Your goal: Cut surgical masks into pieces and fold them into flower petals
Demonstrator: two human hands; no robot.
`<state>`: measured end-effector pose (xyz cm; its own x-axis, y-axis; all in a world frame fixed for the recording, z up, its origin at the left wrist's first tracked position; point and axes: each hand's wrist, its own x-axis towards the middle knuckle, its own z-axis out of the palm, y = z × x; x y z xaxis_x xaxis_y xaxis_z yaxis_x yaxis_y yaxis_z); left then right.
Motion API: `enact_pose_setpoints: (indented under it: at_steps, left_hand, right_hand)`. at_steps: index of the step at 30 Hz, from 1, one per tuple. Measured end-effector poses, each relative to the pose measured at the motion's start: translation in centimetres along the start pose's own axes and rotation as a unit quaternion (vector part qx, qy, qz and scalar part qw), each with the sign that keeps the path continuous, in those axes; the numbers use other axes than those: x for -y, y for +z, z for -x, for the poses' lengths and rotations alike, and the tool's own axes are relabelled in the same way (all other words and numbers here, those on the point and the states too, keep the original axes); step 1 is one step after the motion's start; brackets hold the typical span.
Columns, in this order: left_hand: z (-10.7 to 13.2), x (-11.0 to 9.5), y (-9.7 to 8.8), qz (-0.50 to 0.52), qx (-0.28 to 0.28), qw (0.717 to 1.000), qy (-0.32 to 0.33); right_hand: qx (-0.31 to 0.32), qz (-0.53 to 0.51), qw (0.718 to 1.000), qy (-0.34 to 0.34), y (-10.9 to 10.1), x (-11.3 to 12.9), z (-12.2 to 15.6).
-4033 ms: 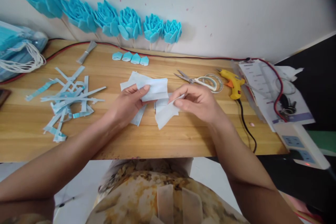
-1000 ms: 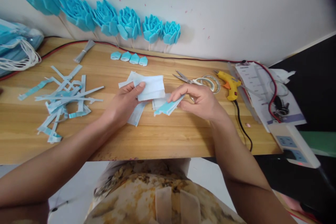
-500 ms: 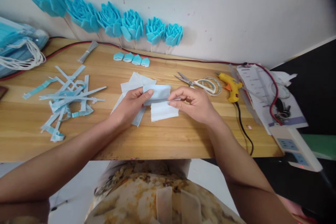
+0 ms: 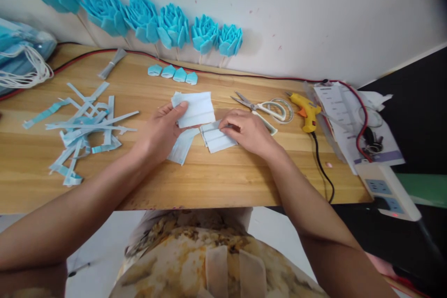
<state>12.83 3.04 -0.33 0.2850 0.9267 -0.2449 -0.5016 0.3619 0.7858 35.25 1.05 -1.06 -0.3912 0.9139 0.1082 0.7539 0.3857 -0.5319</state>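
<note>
Between the thumb and fingers of my left hand (image 4: 162,128) is a pleated, pale blue mask-fabric piece (image 4: 195,109), raised above the table. My right hand (image 4: 246,130) has its fingers pinched at the upper right edge of a small stack of similar pleated fabric pieces (image 4: 218,138) lying on the wood; the fingertips are partly hidden. Another loose fabric piece (image 4: 183,146) lies beneath and beside my left hand. Behind my right hand rest white-handled scissors (image 4: 260,107).
Cut strips (image 4: 84,130) lie in a heap at left. Several folded blue petals (image 4: 179,74) sit in a row at the back, below blue fabric flowers (image 4: 172,25) on sticks. A yellow glue gun (image 4: 304,111), papers (image 4: 344,121) and a power strip (image 4: 387,191) are at right.
My left hand has moved left and up, with its fabric piece turned flatter to view. My right hand has shifted slightly down to the stack, where several layered pieces now show.
</note>
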Motion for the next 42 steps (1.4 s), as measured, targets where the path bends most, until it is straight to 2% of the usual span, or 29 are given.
enact_pose_setpoints:
  at_steps: [13, 21, 42]
  left_hand:
    - [-0.2, 0.2, -0.3, -0.011, -0.003, 1.0, -0.009]
    - [-0.5, 0.3, -0.7, -0.016, -0.025, 0.999, -0.025]
    - [-0.8, 0.6, -1.0, -0.007, -0.002, 0.999, -0.039]
  right_hand:
    - [0.013, 0.03, 0.998, -0.048, -0.8, 0.1, 0.0]
    - [0.038, 0.098, 0.994, -0.001, -0.2, 0.9, 0.0]
    - [0.031, 0.131, 0.99, -0.048, -0.5, 0.7, 0.0]
